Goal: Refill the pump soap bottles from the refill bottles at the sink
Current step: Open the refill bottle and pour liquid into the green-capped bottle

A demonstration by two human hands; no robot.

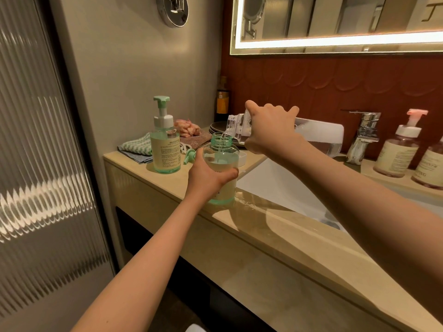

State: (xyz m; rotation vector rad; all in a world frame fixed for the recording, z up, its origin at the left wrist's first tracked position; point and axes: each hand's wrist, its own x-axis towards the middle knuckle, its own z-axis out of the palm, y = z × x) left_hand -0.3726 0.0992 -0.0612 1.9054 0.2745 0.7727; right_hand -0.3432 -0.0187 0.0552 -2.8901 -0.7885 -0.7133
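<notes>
**A:** How does the bottle being filled look?

**B:** It is a clear, green-tinted plastic soap bottle [223, 153] with its pump off and a threaded neck. It stands upright on the front edge of the beige stone tabletop [143, 174], just left of the white sink basin [271, 188]. It holds pale liquid up to about its shoulder. The left hand [207, 179] wraps round its middle.

**A:** And the refill?

**B:** The right hand [271, 130] grips a clear plastic refill bottle [320, 136], tipped almost flat at the green bottle's 2 o'clock. Its open mouth is just above the neck, and a thin stream runs in.

**A:** What else is around?

**B:** At 10 o'clock stands a second green bottle with a white-and-green pump [165, 144]. A loose green pump head [189, 156] lies between the two. Behind are a folded green-striped cloth [134, 146], a brown cloth [194, 139], a crumpled pink thing [187, 127] and stacked grey plates [215, 127]. At 3 o'clock, past the basin, are a chrome tap [364, 135] and two pink-tinted pump bottles [398, 149].

**A:** Anything in the way?

**B:** The right hand hides the refill bottle's shoulder.
</notes>
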